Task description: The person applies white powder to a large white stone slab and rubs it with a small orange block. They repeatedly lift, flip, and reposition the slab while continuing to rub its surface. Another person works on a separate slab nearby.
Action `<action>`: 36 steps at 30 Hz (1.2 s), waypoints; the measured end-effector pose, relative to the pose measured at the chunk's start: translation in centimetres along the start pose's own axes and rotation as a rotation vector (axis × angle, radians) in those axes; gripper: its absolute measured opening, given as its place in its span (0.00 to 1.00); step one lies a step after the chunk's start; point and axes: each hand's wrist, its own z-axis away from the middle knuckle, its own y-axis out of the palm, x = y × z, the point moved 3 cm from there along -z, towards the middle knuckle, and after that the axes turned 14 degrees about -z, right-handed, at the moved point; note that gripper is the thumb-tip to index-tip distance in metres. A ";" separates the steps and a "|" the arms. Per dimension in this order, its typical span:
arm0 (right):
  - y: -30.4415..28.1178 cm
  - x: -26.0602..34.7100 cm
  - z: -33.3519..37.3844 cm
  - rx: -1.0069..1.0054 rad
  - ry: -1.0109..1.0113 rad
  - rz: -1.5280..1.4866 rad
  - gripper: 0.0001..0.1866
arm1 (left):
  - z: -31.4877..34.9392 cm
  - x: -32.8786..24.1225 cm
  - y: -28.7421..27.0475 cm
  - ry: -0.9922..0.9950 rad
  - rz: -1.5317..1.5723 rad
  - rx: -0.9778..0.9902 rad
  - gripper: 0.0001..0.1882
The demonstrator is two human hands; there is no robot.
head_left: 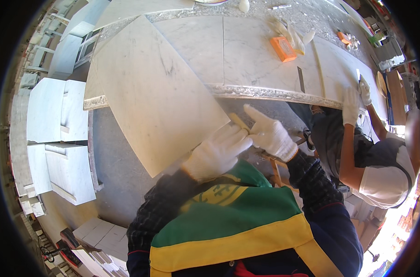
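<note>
Two gloved hands [215,154] [273,136], tan strip [238,121], pale slab [159,94], fingers' grip unclear, apron emblem [218,194]

The single fisheye view looks down from the wearer's head (left of its paired lenses), facing forward. The green-and-yellow apron [228,221] fills the near foreground, left hand [217,154] and right hand [272,136] lie mid-frame, pale slabs [261,60] beyond.

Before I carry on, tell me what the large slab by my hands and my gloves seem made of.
Large slab: probably marble or similar stone, smooth with little shine; pale face, grey flecks and streaks, straight edges.
Gloves: likely knitted cotton or a blend, soft and matte; white, shine-free fabric with brownish cuff edging. Exact fibre can't be told.
</note>
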 end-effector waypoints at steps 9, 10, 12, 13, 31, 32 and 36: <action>-2.3 -2.0 -5.1 0.203 -0.182 0.097 0.23 | 6.4 3.8 1.1 -0.406 -0.385 -0.080 0.31; -1.7 -2.4 -6.3 0.243 -0.144 0.127 0.22 | 6.9 4.5 1.1 -0.514 -0.400 -0.046 0.33; -0.1 -2.6 -8.7 0.241 -0.206 0.212 0.17 | 7.0 5.2 1.2 -0.515 -0.489 -0.032 0.31; 0.6 -2.6 -9.6 0.225 -0.223 0.272 0.16 | 7.0 5.3 1.3 -0.513 -0.536 -0.017 0.30; 1.0 -2.7 -8.9 0.233 -0.169 0.185 0.12 | 7.1 5.3 1.1 -0.540 -0.418 -0.046 0.35; 1.0 -2.6 -8.8 0.214 -0.281 0.226 0.11 | 7.1 5.3 1.1 -0.541 -0.414 -0.053 0.35; 1.1 -2.6 -8.3 0.210 -0.406 0.340 0.10 | 7.2 5.3 1.2 -0.513 -0.420 -0.066 0.34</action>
